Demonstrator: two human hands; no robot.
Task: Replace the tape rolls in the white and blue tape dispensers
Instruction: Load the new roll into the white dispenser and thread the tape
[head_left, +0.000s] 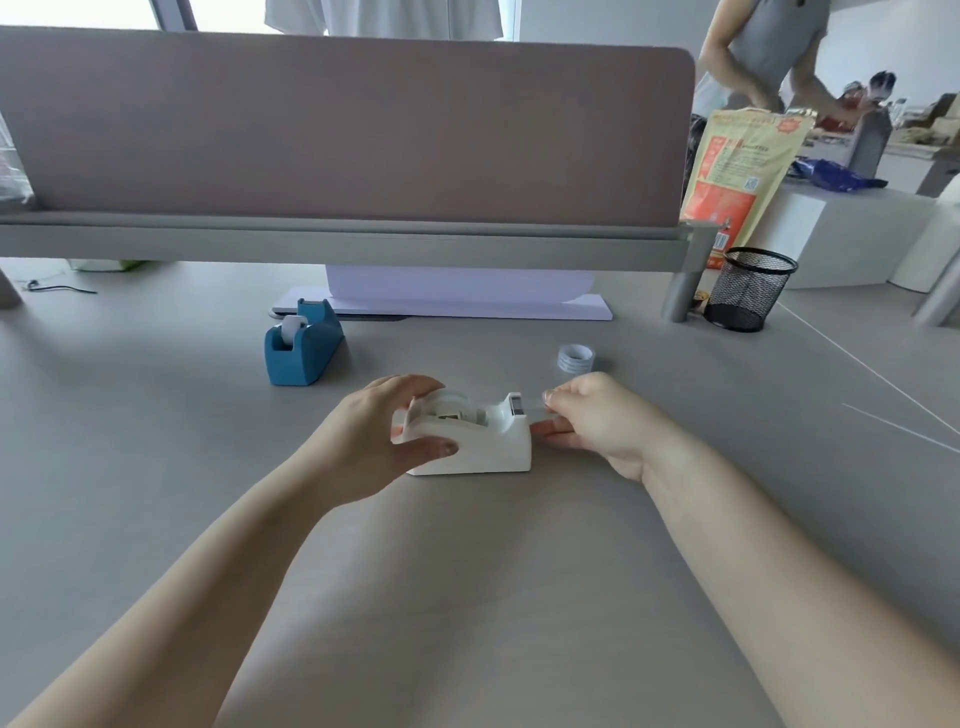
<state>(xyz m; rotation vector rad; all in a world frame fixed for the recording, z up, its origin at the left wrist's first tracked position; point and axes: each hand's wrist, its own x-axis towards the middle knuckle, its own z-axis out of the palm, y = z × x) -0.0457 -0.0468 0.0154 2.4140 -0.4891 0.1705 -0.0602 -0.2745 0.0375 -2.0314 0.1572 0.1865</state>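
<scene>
White tape dispenser (483, 441) sits mid-tabletop (467, 571), cutter end pointing to 3 o'clock. Left hand (379, 441) wraps the rear end, thumb on the near side wall, fingers curled over the clear tape roll (457, 408) seated in the well. Right hand (597, 421) pinches the tape strip (535, 405) just past the cutter blade (517, 404), thumb and forefinger closed on it.

Step in hand, as a judgement: threading the new roll's free end over the blade. To do it well, the left hand should pin the base down so it does not slide toward 3 o'clock. The right hand should pull the strip level and straight, centred on the blade, then press it onto the teeth and tear downward. The strip is clear and faint, and whether it touches the blade cannot be told. Risk: a skewed pull wrinkles the tape or lifts the roll out of its well.

Blue tape dispenser (301, 345) stands at 10 o'clock from the white one, well apart, not held. Spare tape roll (575, 358) lies at 1 o'clock, near.
</scene>
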